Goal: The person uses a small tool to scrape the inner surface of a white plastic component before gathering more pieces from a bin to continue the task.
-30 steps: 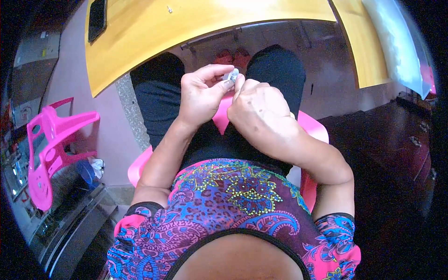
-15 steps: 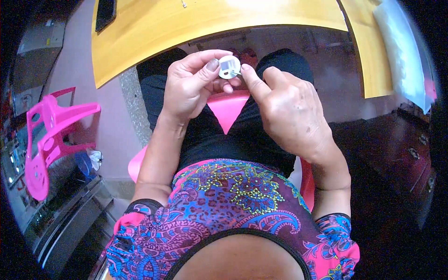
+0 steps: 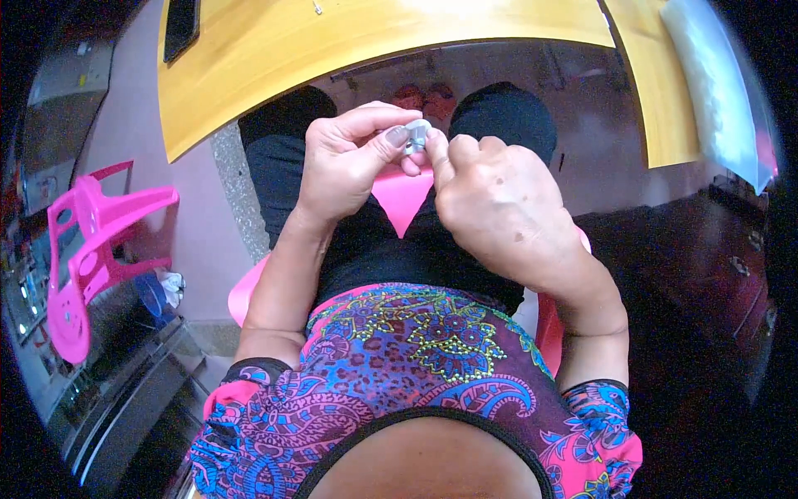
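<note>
Over my lap, my left hand [image 3: 349, 162] pinches a small round white piece [image 3: 417, 133] between thumb and fingers. The piece is tilted, and a greyish recess shows on its face. My right hand [image 3: 499, 191] is closed, its index fingertip against the right edge of the piece. Its thumb and other fingertips are hidden under the hand, so what they hold, if anything, cannot be made out.
Ahead is a yellow table [image 3: 366, 29], with a black phone-like slab [image 3: 181, 29] and a tiny light-coloured bit [image 3: 317, 8] on it. A clear plastic bag [image 3: 706, 83] hangs over the right edge. A pink plastic chair [image 3: 100, 224] lies to the left.
The round piece has turned from nearly face-on to tilted. My right hand has shifted slightly left, and its index finger has bent down more. A thin dark tip seen beside that finger no longer shows.
</note>
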### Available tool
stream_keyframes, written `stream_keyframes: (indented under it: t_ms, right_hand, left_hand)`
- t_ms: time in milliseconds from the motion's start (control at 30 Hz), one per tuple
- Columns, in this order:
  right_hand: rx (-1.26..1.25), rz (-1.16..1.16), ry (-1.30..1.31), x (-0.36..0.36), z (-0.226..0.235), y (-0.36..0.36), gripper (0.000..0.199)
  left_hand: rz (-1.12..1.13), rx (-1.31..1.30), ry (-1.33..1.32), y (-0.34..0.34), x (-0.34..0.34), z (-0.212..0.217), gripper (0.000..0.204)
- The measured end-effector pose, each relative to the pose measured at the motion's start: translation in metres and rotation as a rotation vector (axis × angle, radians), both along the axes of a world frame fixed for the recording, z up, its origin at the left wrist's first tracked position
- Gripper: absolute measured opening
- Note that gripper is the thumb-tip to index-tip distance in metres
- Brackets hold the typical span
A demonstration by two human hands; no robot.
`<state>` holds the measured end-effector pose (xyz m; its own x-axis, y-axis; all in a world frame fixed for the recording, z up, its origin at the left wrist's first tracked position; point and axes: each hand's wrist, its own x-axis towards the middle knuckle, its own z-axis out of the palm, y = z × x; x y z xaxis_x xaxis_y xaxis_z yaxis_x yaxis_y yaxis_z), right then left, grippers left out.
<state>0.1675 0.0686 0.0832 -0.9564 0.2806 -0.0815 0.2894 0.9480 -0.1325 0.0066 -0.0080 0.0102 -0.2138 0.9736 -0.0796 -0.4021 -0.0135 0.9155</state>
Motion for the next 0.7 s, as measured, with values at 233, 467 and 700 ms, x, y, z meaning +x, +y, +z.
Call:
stream_keyframes:
  t_ms: [233, 467, 700]
  right_hand:
    - [0.077, 0.098, 0.022, 0.003, -0.003, 0.0, 0.034]
    - [-0.173, -0.122, 0.124, 0.002, 0.001, 0.011, 0.041]
    - [-0.16, -0.167, 0.21, 0.006, 0.005, 0.009, 0.045]
  left_hand:
    - [0.011, -0.022, 0.329, 0.0, 0.006, 0.008, 0.016]
    - [0.037, -0.046, -0.273, 0.004, -0.006, -0.001, 0.022]
    - [0.048, -0.021, -0.302, 0.001, -0.009, 0.004, 0.022]
